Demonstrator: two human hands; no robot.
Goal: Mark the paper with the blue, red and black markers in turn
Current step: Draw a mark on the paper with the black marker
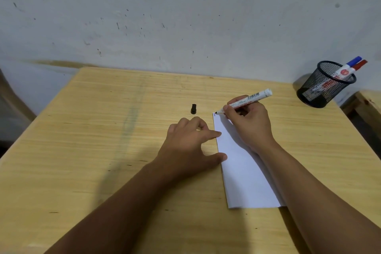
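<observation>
A white sheet of paper (245,179) lies on the wooden table, right of centre. My right hand (250,123) grips an uncapped black marker (252,98), its tip touching the paper's far left corner, where short blue and red strokes show. My left hand (190,142) rests flat on the table, with finger and thumb pressing the paper's left edge. The black cap (193,108) lies on the table just beyond my left hand. The blue marker (350,63) and the red marker (359,65), both capped, stand in a black mesh holder (321,86) at the far right corner.
The wooden table (103,150) meets a scuffed white wall along its far edge. A second wooden surface (371,103) adjoins at the right, past the mesh holder. A dark object shows at the left edge of the view.
</observation>
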